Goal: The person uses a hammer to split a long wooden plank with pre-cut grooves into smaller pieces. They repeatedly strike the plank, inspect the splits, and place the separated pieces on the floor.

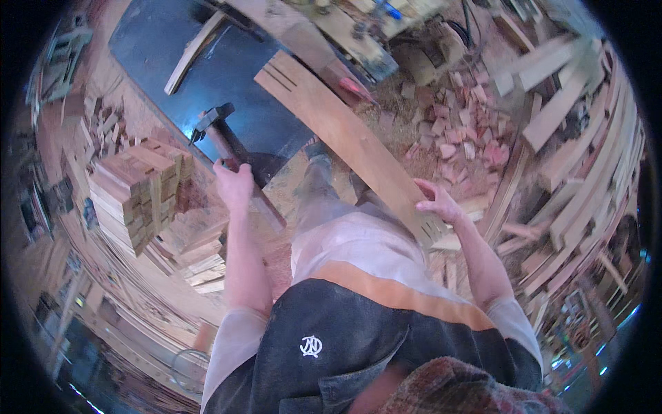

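A hammer point(226, 143) with a dark metal head is gripped around its long handle by my left hand point(236, 182), and its head points up and away from me over the dark tabletop point(148, 55). My right hand point(438, 200) has hold of a long flat wooden board point(345, 141) by its near end, thumb and fingers across the edge. Narrow slots are cut into both ends of this board. Its far end reaches over the tabletop's right side. On the tabletop lies a narrow wooden strip point(189, 58), apart from both hands.
Stacked wooden blocks point(127, 193) stand on the left. Small offcuts point(469, 117) are heaped on the floor to the right, beside a large pile of long planks point(569, 162). Beyond the dark tabletop is a cluttered wooden bench point(358, 38). A red-tipped thing point(353, 87) lies near the board.
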Motion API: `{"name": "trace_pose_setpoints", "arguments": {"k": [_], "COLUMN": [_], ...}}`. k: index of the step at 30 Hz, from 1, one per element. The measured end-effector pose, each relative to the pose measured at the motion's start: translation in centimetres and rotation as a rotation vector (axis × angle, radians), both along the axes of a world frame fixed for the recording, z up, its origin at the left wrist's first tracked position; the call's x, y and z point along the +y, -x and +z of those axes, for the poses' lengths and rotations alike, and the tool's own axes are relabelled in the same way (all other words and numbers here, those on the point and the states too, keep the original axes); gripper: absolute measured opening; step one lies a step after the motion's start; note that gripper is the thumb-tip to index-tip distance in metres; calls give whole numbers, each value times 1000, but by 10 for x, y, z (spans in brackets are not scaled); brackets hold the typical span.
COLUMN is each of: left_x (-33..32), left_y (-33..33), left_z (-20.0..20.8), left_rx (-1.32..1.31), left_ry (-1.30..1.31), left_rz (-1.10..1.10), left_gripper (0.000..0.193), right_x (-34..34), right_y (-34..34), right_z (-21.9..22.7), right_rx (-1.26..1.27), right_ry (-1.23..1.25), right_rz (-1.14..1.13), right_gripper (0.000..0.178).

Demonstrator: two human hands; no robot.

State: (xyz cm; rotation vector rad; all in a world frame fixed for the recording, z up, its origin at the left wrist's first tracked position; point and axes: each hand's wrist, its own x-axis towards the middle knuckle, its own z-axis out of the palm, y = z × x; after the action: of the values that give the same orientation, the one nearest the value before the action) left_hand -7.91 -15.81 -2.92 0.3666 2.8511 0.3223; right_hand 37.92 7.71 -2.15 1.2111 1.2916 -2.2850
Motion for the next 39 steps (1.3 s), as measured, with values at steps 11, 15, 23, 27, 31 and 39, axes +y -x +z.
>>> {"name": "trace_pose_setpoints", "arguments": {"k": [11, 15, 23, 27, 31, 39], "left_x": [118, 249, 346, 386, 368, 333], "left_y": [-10, -22, -42, -40, -38, -41], "left_z": [219, 219, 198, 216, 199, 211], "left_rx": [-278, 95, 321, 378, 454, 296], "left_ry": [-263, 293, 714, 220, 608, 634], "left_rz": [-630, -1216, -1625, -1492, -1464, -1447], "left_gripper": [56, 68, 56, 47, 60, 71], "right_x": [-40, -41, -44, -43, -42, -44], "right_y": [-7, -8, -13, -14, -14, -17], "right_z": [-3, 0, 4, 4, 0, -7], "right_rx": [15, 15, 12, 5, 12, 46], "right_ry": [-33, -129, -188, -147, -147, -122], "right_rz": [-70, -56, -21, -40, -35, -67], "right_gripper": [94, 96, 96, 97, 97, 98]}}
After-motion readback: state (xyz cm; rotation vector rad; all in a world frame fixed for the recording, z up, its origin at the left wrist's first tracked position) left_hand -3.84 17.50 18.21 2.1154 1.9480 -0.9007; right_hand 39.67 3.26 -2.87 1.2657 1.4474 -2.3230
